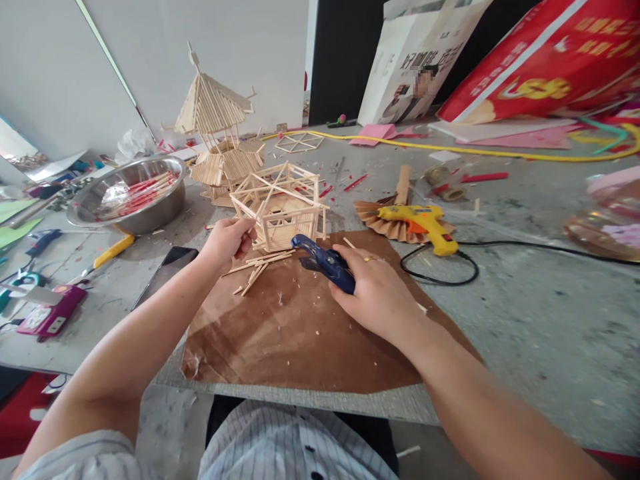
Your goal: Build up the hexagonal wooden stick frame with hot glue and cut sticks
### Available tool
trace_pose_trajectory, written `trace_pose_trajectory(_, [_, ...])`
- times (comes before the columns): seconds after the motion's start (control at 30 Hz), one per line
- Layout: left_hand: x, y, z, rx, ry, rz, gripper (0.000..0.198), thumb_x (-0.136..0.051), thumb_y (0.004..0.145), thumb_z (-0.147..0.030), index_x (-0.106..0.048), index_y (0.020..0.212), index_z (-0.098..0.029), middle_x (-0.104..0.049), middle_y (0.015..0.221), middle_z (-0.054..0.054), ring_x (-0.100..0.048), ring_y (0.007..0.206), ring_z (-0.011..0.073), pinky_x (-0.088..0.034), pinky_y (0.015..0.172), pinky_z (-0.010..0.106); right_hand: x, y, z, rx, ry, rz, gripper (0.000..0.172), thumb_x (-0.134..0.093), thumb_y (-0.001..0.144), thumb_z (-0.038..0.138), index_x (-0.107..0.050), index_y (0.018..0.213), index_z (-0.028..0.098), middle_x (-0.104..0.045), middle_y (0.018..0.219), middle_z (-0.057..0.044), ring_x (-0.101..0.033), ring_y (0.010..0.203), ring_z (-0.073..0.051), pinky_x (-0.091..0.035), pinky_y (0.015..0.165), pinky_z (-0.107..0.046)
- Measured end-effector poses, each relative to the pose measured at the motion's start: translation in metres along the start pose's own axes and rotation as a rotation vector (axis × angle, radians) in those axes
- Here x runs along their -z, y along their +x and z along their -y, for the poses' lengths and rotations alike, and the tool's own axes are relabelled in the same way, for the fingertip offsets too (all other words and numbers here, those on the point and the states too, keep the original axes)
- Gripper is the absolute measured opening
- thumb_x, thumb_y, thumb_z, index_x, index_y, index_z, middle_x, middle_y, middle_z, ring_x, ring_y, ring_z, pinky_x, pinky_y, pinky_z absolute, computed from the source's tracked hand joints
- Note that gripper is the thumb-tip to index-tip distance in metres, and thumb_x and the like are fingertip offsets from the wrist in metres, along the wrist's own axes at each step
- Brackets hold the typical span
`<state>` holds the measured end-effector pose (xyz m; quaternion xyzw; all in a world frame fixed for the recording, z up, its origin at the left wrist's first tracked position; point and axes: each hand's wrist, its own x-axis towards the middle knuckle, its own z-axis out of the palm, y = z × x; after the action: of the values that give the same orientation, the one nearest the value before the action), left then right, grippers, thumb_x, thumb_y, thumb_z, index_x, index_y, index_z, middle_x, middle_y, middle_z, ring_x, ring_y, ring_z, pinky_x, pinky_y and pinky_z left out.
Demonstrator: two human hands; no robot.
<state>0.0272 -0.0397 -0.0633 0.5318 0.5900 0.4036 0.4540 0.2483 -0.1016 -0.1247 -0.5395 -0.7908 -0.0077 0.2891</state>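
Observation:
A small frame model of thin wooden sticks [281, 207] stands at the far edge of a brown paper sheet [300, 333]. My left hand [227, 243] is closed in a pinch on a stick at the model's left corner. My right hand [373, 293] grips a dark blue cutter tool [324, 261] whose tip points at the model's base. A loose pile of sticks [260, 267] lies between the two hands.
A yellow glue gun [417, 223] with a black cord lies right of the model. A taller stick pagoda [217, 127] and a steel bowl [131, 193] of red sticks stand at the back left. A black phone [165, 267], knives and a pink case [50, 317] lie left.

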Motion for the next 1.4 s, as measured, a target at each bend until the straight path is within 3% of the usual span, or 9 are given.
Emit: trace_pose_trajectory(1.4, [-0.0010, 0.0023, 0.0012, -0.072, 0.075, 0.012, 0.029, -0.045, 0.074, -0.029, -0.041, 0.048, -0.017, -0.034, 0.029, -0.005, -0.027, 0.026, 0.0058, -0.019, 0.030, 0.019, -0.0001, -0.0001, 0.0005, 0.009, -0.009, 0.007, 0.046, -0.051, 0.071, 0.023, -0.049, 0.115, 0.009, -0.060, 0.105, -0.018, -0.057, 0.095, -0.032, -0.046, 0.078, -0.046])
